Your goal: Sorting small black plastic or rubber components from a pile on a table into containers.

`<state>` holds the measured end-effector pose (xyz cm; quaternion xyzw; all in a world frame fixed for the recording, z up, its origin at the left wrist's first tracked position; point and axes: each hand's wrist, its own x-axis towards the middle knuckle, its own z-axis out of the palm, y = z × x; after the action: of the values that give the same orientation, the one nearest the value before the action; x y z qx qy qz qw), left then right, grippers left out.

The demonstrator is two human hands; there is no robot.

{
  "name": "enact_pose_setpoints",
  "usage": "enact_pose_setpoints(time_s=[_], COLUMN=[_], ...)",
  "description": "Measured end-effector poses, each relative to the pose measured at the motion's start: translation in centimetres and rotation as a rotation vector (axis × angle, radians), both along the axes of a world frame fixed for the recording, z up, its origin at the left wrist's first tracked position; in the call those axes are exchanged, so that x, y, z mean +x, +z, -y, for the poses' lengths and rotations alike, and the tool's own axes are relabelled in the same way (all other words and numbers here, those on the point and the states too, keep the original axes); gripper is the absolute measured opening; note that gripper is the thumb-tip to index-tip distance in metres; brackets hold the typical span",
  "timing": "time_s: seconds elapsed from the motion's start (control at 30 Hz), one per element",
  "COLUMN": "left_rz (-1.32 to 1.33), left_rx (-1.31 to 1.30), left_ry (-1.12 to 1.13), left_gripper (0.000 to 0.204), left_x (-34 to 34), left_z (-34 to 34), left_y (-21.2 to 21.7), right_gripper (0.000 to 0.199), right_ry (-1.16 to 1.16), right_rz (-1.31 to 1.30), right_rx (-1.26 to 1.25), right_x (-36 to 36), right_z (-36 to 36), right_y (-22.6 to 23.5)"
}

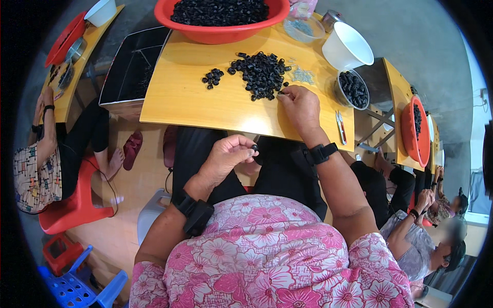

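Note:
Over my lap, just off the table's front edge, my left hand [225, 160] pinches a small round black part [254, 147] between thumb and fingertips. My right hand [301, 107] rests at the near right side of a heap of small black parts [261, 74], its fingers pinched together. A dark speck shows at those fingertips, too small to name. Left of the heap lies a smaller cluster of black parts [212, 78]. Thin silvery pins [302, 76] are scattered beyond my right hand. Red-handled snips [341, 127] lie at the table's right side.
A red basin [221, 35] full of black parts stands at the far edge. At the right are a white tub [348, 46], a bowl of black pieces [352, 91] and a clear dish [303, 30]. A dark-lined box [128, 66] stands left. Other people sit at tables on both sides.

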<state>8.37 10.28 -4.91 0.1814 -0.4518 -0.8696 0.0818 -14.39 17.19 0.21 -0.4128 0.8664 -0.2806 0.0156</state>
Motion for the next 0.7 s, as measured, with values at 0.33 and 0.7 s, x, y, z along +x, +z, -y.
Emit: enact_pose_setpoints(time_s=[0.33,0.7], left_rz=[0.014,0.035], left_rx=[-0.005,-0.037], left_ry=[0.014,0.053], left_gripper=[0.015,0.015], left_x=[0.2,0.2], left_z=[-0.1,-0.3], left_y=[-0.5,0.0], right_gripper=[0.012,0.012], right_ry=[0.085,0.219], right_rz=[0.000,0.593], right_rx=[-0.127,-0.219], right_x=[0.5,3.2], right_z=[-1.8,-4.6], right_y=[-1.1,0.6])
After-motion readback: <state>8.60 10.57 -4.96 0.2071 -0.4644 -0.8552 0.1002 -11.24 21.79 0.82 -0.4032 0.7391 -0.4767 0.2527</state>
